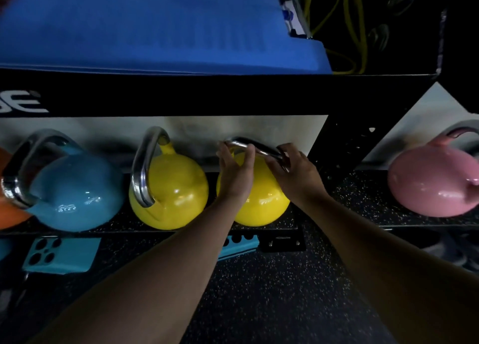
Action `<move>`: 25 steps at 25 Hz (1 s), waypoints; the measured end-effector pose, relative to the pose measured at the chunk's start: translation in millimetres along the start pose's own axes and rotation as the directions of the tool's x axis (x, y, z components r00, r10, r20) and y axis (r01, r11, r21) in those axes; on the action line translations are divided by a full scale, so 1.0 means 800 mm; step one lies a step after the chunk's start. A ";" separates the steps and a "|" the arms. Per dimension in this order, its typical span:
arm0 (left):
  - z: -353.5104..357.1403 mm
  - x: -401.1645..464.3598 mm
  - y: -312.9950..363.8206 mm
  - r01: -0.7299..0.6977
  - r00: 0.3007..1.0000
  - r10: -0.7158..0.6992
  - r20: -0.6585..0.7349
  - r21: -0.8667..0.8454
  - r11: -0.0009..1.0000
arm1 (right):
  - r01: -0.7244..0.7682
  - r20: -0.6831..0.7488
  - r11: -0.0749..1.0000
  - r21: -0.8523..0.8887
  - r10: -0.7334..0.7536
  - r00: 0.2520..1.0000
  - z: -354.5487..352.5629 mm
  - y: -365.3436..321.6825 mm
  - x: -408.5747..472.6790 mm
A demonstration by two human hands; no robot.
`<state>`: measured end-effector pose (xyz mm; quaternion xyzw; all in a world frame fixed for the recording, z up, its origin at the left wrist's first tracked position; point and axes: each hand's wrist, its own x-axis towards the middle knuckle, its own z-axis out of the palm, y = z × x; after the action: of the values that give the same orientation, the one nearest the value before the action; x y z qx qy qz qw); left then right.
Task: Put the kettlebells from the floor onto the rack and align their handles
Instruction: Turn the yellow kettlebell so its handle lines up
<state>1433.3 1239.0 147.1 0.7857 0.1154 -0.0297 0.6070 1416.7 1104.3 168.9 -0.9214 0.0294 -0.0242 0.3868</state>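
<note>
Several kettlebells stand on the rack shelf (121, 225). A yellow kettlebell (261, 203) sits at the middle, its chrome handle (261, 146) lying roughly side to side. My left hand (234, 172) grips the handle's left end and my right hand (298, 170) grips its right end. Left of it stands a second yellow kettlebell (176, 196) whose handle runs front to back. Further left is a blue kettlebell (77, 193), handle also front to back, and an orange one (10, 214) is cut off by the frame. A pink kettlebell (435, 183) sits in the right bay.
A black upright (344, 146) separates the two bays. A blue mat (155, 27) lies on the upper shelf with yellow bands (347, 24) beside it. Teal blocks (62, 255) rest below the shelf on speckled rubber floor (272, 292).
</note>
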 end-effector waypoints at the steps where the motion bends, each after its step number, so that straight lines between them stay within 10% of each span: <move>1: 0.007 0.000 0.002 0.027 1.000 -0.027 0.008 0.003 1.000 | -0.031 0.009 0.999 0.039 0.031 0.999 0.000 -0.002 0.000; 25: -0.002 0.054 0.019 -0.006 0.962 0.016 0.272 -0.036 0.999 | -0.131 0.141 0.945 0.300 0.092 0.986 0.033 -0.025 -0.055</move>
<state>1478.6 1243.5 153.9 0.7641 0.0270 -0.1320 0.6309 1375.2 1140.5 163.5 -0.8462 0.0535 0.0511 0.5277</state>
